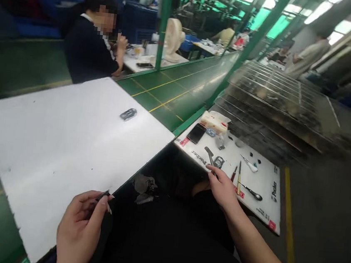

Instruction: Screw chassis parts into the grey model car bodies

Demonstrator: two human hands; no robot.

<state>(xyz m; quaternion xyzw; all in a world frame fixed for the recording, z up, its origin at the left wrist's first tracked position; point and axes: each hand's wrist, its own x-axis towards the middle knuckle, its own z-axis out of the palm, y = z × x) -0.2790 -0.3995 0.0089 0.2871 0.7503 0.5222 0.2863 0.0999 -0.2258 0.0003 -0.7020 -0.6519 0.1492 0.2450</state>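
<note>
My left hand (79, 226) pinches a small dark part (102, 196) between thumb and fingertips, over the near edge of the large white board (51, 143). A grey car-shaped part (129, 114) lies toward the far side of that board. Over the front edge of a smaller white work board (262, 203) is my right hand (222, 187). Its thumb and fingers are closed together; something dark shows between them, too small to name. Just beyond those fingertips lie a dark flat-ended tool (210, 152) and another grey car-shaped part (219, 162).
On the smaller board are a phone (196, 133), a cream block (214, 121), a white-handled pointed tool (250, 163), a black-handled one (253, 193) and slim sticks. Wire racks (273, 95) stand behind it. A co-worker (91, 49) sits across, near a fan (173, 39).
</note>
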